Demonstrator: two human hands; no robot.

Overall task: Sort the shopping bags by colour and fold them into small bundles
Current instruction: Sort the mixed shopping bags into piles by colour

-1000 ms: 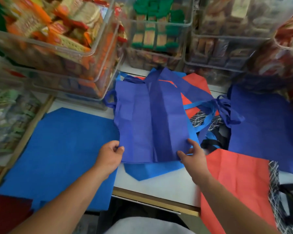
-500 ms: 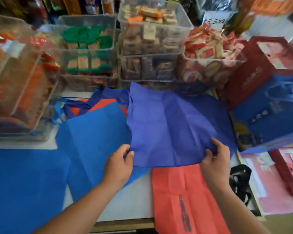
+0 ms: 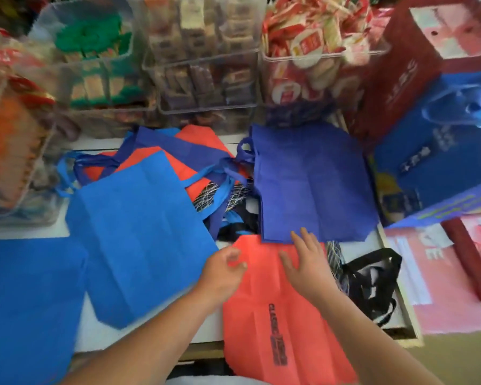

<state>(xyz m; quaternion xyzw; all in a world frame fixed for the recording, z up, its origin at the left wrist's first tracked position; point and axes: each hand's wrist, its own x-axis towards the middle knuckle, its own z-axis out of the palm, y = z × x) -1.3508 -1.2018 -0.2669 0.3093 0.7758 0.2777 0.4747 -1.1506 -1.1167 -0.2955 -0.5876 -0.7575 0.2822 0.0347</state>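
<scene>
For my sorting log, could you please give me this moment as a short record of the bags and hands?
dark blue bag: flat, right of the pile
red bag: flat at the near edge, black print
light blue bag: flat, left of the red bag
unsorted pile: red and blue bags overlapping
left hand: loosely curled over the red bag's corner, holding nothing
right hand: fingers straight, over the red bag's top edge
</scene>
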